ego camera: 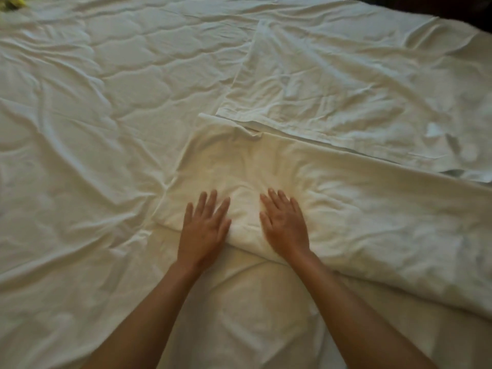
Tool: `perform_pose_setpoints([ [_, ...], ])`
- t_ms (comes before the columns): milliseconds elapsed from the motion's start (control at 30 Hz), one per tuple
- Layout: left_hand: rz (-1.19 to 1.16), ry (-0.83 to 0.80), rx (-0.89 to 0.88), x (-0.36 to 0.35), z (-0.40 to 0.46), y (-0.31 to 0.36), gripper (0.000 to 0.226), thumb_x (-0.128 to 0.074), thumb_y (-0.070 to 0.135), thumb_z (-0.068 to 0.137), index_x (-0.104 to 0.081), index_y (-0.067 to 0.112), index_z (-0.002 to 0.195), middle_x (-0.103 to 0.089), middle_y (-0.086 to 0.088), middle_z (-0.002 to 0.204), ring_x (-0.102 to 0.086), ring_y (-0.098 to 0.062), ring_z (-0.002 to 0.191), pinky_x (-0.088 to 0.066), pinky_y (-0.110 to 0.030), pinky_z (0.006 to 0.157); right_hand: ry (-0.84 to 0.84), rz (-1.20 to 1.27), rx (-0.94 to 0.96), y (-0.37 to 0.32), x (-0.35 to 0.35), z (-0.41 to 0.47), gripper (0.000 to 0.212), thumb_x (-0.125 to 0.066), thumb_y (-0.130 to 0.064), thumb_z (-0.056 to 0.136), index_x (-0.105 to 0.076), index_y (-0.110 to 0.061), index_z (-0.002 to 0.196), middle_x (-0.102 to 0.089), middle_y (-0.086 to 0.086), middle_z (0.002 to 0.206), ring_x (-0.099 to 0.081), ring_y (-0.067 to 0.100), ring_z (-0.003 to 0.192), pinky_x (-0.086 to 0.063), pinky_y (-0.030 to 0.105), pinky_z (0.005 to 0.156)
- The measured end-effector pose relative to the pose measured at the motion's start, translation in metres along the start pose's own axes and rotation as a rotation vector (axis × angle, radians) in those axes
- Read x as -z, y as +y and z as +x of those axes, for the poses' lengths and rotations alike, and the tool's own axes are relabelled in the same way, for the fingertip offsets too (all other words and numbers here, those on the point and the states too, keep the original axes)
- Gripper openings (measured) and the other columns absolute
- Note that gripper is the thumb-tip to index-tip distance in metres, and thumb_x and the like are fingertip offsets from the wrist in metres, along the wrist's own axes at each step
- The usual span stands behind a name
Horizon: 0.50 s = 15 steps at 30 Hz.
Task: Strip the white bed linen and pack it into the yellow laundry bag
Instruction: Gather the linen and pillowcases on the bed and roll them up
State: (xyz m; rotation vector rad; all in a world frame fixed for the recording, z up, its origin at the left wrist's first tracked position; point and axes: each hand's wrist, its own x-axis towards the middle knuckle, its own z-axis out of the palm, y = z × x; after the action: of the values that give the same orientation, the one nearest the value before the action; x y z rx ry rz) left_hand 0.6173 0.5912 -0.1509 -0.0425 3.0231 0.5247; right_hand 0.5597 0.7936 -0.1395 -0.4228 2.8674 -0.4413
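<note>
A folded white linen piece (332, 209) lies across the bed in front of me, running from the middle toward the right edge. My left hand (205, 230) and my right hand (285, 227) both press flat on its left end, fingers straight and spread, palms down. A second flat white linen piece (359, 83) lies just behind it, its hemmed edge overlapping the far edge of the folded piece. Under both is the wrinkled white fitted sheet (93, 115) covering the quilted mattress. A bit of yellow fabric (13, 1) shows at the top left corner.
The bed's far right edge meets a dark area (452, 9) at the top right. The sheet spreads wide to the left of my hands.
</note>
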Motion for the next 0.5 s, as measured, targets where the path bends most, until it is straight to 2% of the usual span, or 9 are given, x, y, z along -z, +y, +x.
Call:
perform_pose_setpoints([
  [100,0.146,-0.119,0.073,-0.005,-0.019,0.016,0.060,-0.020,0.051,0.097,-0.040,0.033,0.151,-0.034,-0.002,0.160,-0.029,-0.028,0.148,-0.024,-0.058,0.115,0.017,-0.033,-0.117,0.012,-0.007,-0.051,0.059,-0.032,-0.043,0.093,-0.051,-0.020,0.144,-0.046,0.007,0.152,-0.041,0.028,0.142,-0.016,0.043,0.117],
  [167,0.147,-0.211,0.155,0.005,-0.017,0.030,0.059,-0.018,0.049,0.098,-0.031,0.035,0.154,-0.023,0.001,0.165,-0.020,-0.027,0.152,-0.020,-0.057,0.116,-0.044,-0.014,-0.152,0.013,-0.006,-0.074,0.065,-0.023,-0.048,0.093,-0.041,-0.023,0.150,-0.033,0.004,0.159,-0.028,0.025,0.148,-0.009,0.040,0.119],
  [233,0.088,-0.270,0.229,0.022,-0.013,0.049,0.052,-0.025,0.043,0.103,-0.029,0.034,0.154,-0.017,0.000,0.166,-0.016,-0.026,0.152,-0.020,-0.054,0.117,-0.135,0.079,-0.194,0.011,0.007,-0.077,0.062,-0.019,-0.049,0.099,-0.031,-0.024,0.155,-0.019,0.001,0.165,-0.013,0.021,0.153,-0.007,0.038,0.121],
  [333,-0.088,-0.196,0.265,0.057,-0.031,0.075,0.049,-0.034,0.043,0.104,-0.040,0.029,0.151,-0.023,-0.007,0.164,-0.024,-0.027,0.149,-0.026,-0.050,0.117,-0.074,0.310,-0.275,-0.001,0.045,-0.088,0.050,-0.036,-0.040,0.105,-0.038,-0.020,0.152,-0.021,0.005,0.164,-0.016,0.021,0.152,-0.013,0.035,0.122],
  [500,-0.170,-0.021,0.163,0.120,-0.096,0.114,0.049,-0.047,0.043,0.101,-0.047,0.027,0.148,-0.026,-0.011,0.162,-0.021,-0.027,0.150,-0.026,-0.046,0.116,0.136,0.462,-0.296,-0.031,0.121,-0.151,0.048,-0.042,-0.041,0.103,-0.045,-0.022,0.148,-0.020,-0.003,0.165,-0.008,0.013,0.153,-0.014,0.032,0.120],
])
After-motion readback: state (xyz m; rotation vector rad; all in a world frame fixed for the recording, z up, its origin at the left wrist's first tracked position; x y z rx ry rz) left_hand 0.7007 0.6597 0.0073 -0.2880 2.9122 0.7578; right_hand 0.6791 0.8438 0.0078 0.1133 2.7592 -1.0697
